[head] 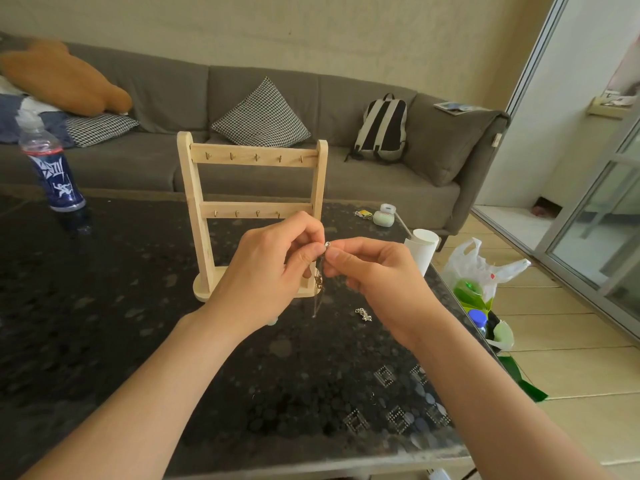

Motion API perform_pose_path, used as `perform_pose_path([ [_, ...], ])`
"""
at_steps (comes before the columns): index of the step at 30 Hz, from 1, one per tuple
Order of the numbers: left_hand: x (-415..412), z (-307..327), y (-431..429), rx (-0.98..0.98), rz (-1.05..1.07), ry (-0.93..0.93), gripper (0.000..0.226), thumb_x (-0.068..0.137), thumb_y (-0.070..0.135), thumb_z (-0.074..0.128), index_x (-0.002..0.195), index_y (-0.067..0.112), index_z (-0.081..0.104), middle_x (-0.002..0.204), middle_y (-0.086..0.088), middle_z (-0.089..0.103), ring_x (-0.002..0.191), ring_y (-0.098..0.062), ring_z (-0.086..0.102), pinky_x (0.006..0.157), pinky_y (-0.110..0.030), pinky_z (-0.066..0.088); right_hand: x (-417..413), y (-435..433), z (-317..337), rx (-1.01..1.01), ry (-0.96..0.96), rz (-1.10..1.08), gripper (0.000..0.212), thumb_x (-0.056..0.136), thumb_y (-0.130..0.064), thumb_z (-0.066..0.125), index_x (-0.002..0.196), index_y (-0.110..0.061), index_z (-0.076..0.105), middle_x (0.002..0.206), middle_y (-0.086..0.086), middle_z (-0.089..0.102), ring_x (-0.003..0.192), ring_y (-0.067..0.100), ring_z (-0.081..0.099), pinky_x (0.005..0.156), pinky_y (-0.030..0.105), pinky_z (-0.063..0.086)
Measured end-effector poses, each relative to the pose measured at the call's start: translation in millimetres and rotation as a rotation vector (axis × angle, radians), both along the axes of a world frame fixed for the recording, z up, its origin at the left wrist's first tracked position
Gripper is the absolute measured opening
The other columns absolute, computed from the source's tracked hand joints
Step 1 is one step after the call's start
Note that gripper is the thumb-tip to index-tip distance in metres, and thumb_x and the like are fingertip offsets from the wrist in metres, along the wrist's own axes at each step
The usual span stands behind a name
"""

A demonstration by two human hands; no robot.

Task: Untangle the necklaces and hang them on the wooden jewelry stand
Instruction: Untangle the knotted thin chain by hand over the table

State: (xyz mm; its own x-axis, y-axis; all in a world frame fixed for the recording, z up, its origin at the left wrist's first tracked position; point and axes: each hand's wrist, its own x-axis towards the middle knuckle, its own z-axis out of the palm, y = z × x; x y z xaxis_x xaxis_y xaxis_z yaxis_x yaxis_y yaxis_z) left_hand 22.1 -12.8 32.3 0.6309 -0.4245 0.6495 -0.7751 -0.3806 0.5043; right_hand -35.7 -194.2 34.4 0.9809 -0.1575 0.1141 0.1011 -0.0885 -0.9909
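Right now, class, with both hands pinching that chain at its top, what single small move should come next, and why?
Probably lift the necklace to a free hook on the wooden jewelry stand: the left hand and right hand pinch its ring end, it hangs free, and every visible hook is bare.
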Motion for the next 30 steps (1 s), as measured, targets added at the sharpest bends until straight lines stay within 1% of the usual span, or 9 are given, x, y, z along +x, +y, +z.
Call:
perform_pose_path([
  [2, -1, 0, 0, -0.004, 0.001, 0.010, 0.013, 0.101, 0.022, 0.068, 0.103, 0.033, 0.062, 0.088, 0.018, 0.071, 0.083, 0.001, 0.071, 0.076, -0.006, 0.054, 1, -2, -2, 0.005, 0.008, 0.013, 0.008, 0.097, -0.025, 0.078, 0.097, -0.022, 0.085, 0.089, 0.006, 0.080, 0.085, 0.010, 0.071, 0.084, 0.034, 0.047],
  [7, 0, 0, -1, -0.094, -0.015, 0.114, 0.004, 0.101, 0.025, 0.068, 0.103, 0.028, 0.067, 0.093, 0.017, 0.073, 0.086, 0.000, 0.074, 0.078, -0.013, 0.059, 2, -3, -2, -0.007, -0.039, 0.007, 0.007, 0.096, -0.019, 0.078, 0.098, -0.015, 0.083, 0.084, 0.002, 0.080, 0.072, 0.003, 0.069, 0.067, 0.013, 0.049],
  [9, 1, 0, -2, -0.146, -0.029, 0.205, 0.003, 0.102, 0.027, 0.068, 0.106, 0.026, 0.067, 0.098, 0.016, 0.074, 0.094, -0.003, 0.075, 0.085, -0.020, 0.061, 3, -1, -1, 0.035, -0.041, -0.007, 0.008, 0.097, -0.019, 0.076, 0.099, -0.014, 0.083, 0.085, 0.002, 0.079, 0.076, 0.005, 0.070, 0.071, 0.017, 0.049],
  [11, 0, -1, -4, -0.205, -0.048, 0.324, 0.006, 0.104, 0.028, 0.065, 0.109, 0.025, 0.068, 0.102, 0.014, 0.076, 0.101, -0.006, 0.074, 0.094, -0.028, 0.060, 4, -1, -3, 0.079, -0.031, -0.013, 0.008, 0.098, -0.021, 0.075, 0.098, -0.018, 0.083, 0.088, 0.002, 0.079, 0.085, 0.010, 0.070, 0.081, 0.031, 0.046],
  [13, -2, 0, -6, -0.287, -0.061, 0.476, 0.008, 0.106, 0.028, 0.063, 0.111, 0.025, 0.068, 0.103, 0.011, 0.077, 0.103, -0.009, 0.074, 0.098, -0.034, 0.058, 5, -1, -4, 0.126, -0.021, 0.003, 0.008, 0.099, -0.021, 0.075, 0.098, -0.020, 0.083, 0.088, 0.000, 0.076, 0.089, 0.014, 0.066, 0.084, 0.037, 0.043],
  [16, -7, 1, -10, -0.408, -0.096, 0.688, 0.010, 0.107, 0.025, 0.061, 0.112, 0.021, 0.069, 0.101, 0.006, 0.079, 0.102, -0.011, 0.075, 0.095, -0.036, 0.060, 6, 0, -2, 0.206, 0.011, 0.030, 0.013, 0.100, -0.015, 0.071, 0.095, -0.016, 0.082, 0.084, 0.004, 0.070, 0.082, 0.015, 0.060, 0.076, 0.031, 0.044],
  [19, -7, 2, -12, -0.506, -0.108, 0.806, 0.011, 0.107, 0.022, 0.061, 0.110, 0.016, 0.070, 0.095, 0.003, 0.080, 0.100, -0.017, 0.078, 0.099, -0.047, 0.061, 5, 2, 2, 0.234, 0.042, 0.084, 0.020, 0.099, -0.007, 0.067, 0.088, -0.015, 0.081, 0.090, 0.010, 0.071, 0.078, 0.015, 0.061, 0.067, 0.023, 0.051],
  [23, -6, 2, -11, -0.478, -0.108, 0.844, 0.014, 0.108, 0.021, 0.060, 0.113, 0.013, 0.071, 0.090, -0.003, 0.079, 0.091, -0.021, 0.079, 0.098, -0.051, 0.062, 6, 2, 1, 0.198, 0.077, 0.090, 0.025, 0.100, -0.011, 0.066, 0.079, -0.020, 0.078, 0.089, 0.010, 0.067, 0.083, 0.018, 0.061, 0.075, 0.030, 0.050],
  [30, -6, 1, -6, -0.355, -0.092, 0.814, 0.013, 0.105, 0.025, 0.065, 0.115, 0.021, 0.073, 0.098, 0.003, 0.081, 0.095, -0.016, 0.079, 0.096, -0.045, 0.064, 6, 3, -1, 0.143, 0.098, 0.010, 0.011, 0.102, -0.018, 0.067, 0.102, -0.014, 0.077, 0.108, 0.022, 0.076, 0.096, 0.026, 0.072, 0.086, 0.039, 0.052],
])
